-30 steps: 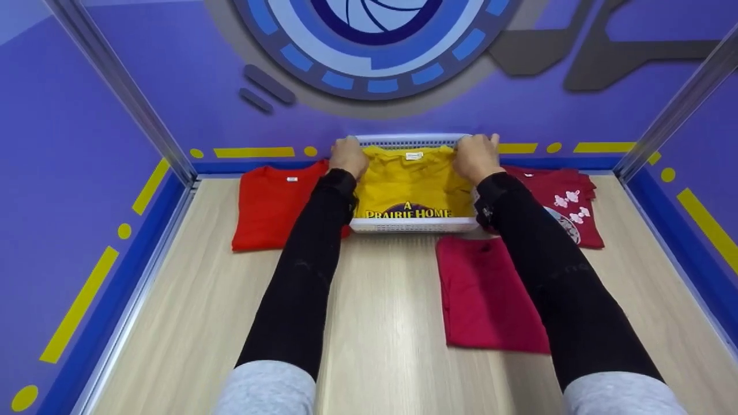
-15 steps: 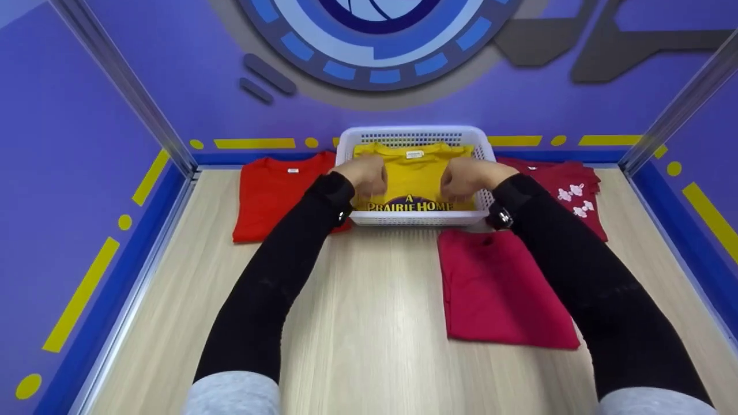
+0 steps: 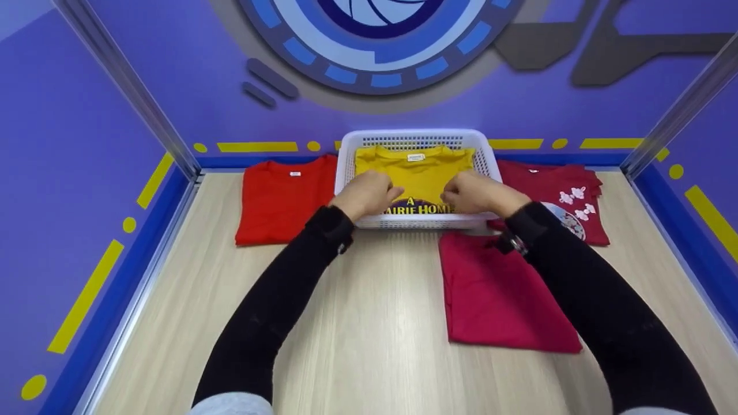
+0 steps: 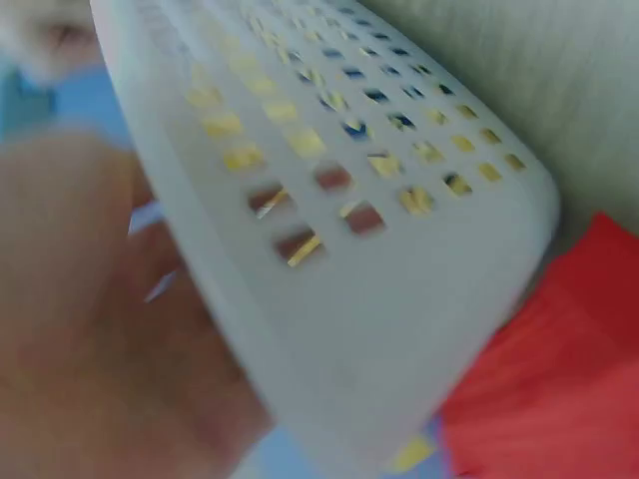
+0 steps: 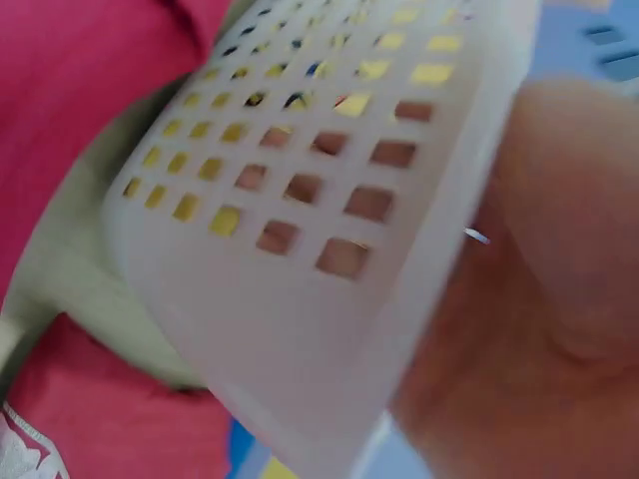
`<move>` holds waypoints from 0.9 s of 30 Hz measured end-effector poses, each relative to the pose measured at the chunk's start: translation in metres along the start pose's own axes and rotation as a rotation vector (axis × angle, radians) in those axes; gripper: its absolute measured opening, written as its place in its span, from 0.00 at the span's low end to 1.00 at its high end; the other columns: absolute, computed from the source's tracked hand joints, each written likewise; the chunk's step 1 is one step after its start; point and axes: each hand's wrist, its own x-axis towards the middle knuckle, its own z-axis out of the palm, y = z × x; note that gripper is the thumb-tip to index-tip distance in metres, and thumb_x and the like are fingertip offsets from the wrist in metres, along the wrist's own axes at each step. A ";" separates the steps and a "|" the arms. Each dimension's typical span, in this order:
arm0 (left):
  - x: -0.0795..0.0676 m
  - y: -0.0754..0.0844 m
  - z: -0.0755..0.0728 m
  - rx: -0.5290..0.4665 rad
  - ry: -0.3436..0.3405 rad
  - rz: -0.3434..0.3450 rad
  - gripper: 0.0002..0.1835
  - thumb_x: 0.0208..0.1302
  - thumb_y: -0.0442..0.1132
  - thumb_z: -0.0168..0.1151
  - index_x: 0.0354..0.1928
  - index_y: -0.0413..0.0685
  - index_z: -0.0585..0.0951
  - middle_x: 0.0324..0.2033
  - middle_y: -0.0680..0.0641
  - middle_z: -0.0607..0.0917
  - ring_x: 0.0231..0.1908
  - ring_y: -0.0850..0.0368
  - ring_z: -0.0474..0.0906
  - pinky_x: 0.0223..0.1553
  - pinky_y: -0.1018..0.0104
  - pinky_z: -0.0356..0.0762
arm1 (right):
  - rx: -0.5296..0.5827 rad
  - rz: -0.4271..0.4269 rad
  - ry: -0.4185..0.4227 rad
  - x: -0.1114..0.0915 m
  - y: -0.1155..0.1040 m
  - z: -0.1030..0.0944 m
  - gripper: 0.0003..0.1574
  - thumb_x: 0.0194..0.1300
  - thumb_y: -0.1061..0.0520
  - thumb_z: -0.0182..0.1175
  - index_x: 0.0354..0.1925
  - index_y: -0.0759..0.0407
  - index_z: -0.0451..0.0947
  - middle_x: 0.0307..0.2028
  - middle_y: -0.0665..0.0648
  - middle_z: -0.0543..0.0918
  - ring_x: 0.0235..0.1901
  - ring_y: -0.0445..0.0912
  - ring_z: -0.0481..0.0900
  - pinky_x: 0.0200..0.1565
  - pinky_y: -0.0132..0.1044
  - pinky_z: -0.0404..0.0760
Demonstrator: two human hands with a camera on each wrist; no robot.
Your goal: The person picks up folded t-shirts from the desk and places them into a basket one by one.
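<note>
A white plastic basket [image 3: 487, 158] with perforated walls stands against the back wall, holding a folded yellow T-shirt [image 3: 415, 178] with lettering on its front. My left hand [image 3: 366, 193] reaches over the basket's front left part, fingers bent down inside above the shirt. Mirroring it, my right hand [image 3: 481, 193] reaches in over the front right part. Through the wall holes in both wrist views, bits of finger show inside the basket. Fingertips are hidden, so whether they press or pinch the shirt cannot be told.
A folded red T-shirt [image 3: 279, 202] lies left of the basket. On its right is a dark red shirt [image 3: 553, 190] with white prints. A crimson folded garment [image 3: 501, 300] lies nearer, under my right forearm. Blue panels [image 3: 138, 115] enclose the wooden table [image 3: 369, 323].
Both hands have left the basket's back corners and come forward over the shirt to its front edge. The basket now sits flatter, its whole rim visible.
</note>
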 end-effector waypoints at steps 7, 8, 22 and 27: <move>-0.051 0.060 0.031 0.049 0.343 0.215 0.22 0.86 0.49 0.58 0.27 0.53 0.80 0.19 0.55 0.71 0.23 0.58 0.72 0.30 0.65 0.78 | 0.071 -0.102 0.275 -0.077 -0.011 0.002 0.17 0.81 0.54 0.63 0.33 0.56 0.88 0.22 0.49 0.78 0.20 0.40 0.71 0.28 0.34 0.74; -0.057 0.068 0.038 0.040 0.312 0.252 0.21 0.85 0.49 0.59 0.28 0.53 0.83 0.19 0.55 0.74 0.24 0.59 0.74 0.30 0.66 0.78 | 0.063 -0.094 0.250 -0.088 -0.008 0.003 0.16 0.81 0.55 0.63 0.33 0.56 0.88 0.22 0.49 0.79 0.20 0.40 0.71 0.27 0.34 0.74; -0.040 0.109 0.129 0.411 0.091 0.394 0.11 0.78 0.50 0.67 0.43 0.55 0.93 0.45 0.52 0.91 0.47 0.52 0.90 0.48 0.58 0.90 | -0.028 0.135 0.114 -0.176 0.084 0.064 0.08 0.68 0.60 0.76 0.42 0.64 0.89 0.33 0.55 0.86 0.34 0.46 0.79 0.38 0.44 0.79; -0.040 0.113 0.129 0.411 0.075 0.341 0.09 0.75 0.49 0.71 0.43 0.55 0.94 0.44 0.53 0.92 0.47 0.51 0.90 0.47 0.57 0.89 | -0.090 0.105 0.176 -0.176 0.077 0.074 0.08 0.66 0.63 0.76 0.41 0.66 0.87 0.33 0.58 0.85 0.35 0.50 0.80 0.41 0.50 0.81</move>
